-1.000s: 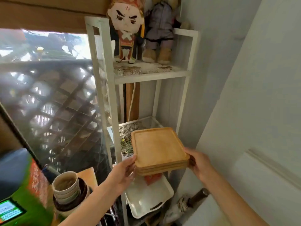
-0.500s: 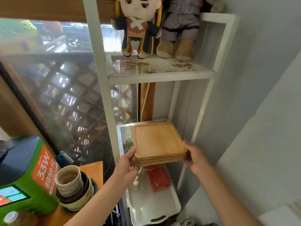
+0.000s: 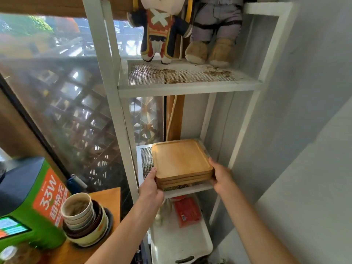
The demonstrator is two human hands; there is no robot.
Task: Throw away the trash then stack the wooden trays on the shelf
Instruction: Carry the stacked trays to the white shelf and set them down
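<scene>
White metal shelving (image 3: pixel 106 73) stands in a corner between a grey wall on the right and a window with a wooden lattice behind it on the left. Its upper mesh shelf (image 3: pixel 182 80) is stained with brown debris and carries two plush dolls: one in a dark blue and red costume (image 3: pixel 162 31), and beside it a grey-clad one with tan feet (image 3: pixel 215 35).

On the middle mesh shelf (image 3: pixel 145 161), a stack of square wooden trays (image 3: pixel 181 161) sits over the right part of the mesh, leaving a bare strip on the left. The stack's front edge lies near the shelf's front lip; whether its full weight rests on the mesh cannot be told. The left hand (image 3: pixel 151 187) clasps the stack's front left corner, thumb on the top tray's rim and fingers hidden beneath. The right hand (image 3: pixel 222 176) grips the front right corner in the same way, fingers wrapped around the side.

Below the middle shelf lies a white plastic tray (image 3: pixel 182 244) with a red packet (image 3: pixel 187 211) in it. Left of the shelving, on a wooden tabletop (image 3: pixel 108 199), stands a pile of nested bowls (image 3: pixel 85 223) topped by stacked paper cups (image 3: pixel 77 208), and further left a green and orange box printed "33W" (image 3: pixel 38 202).
</scene>
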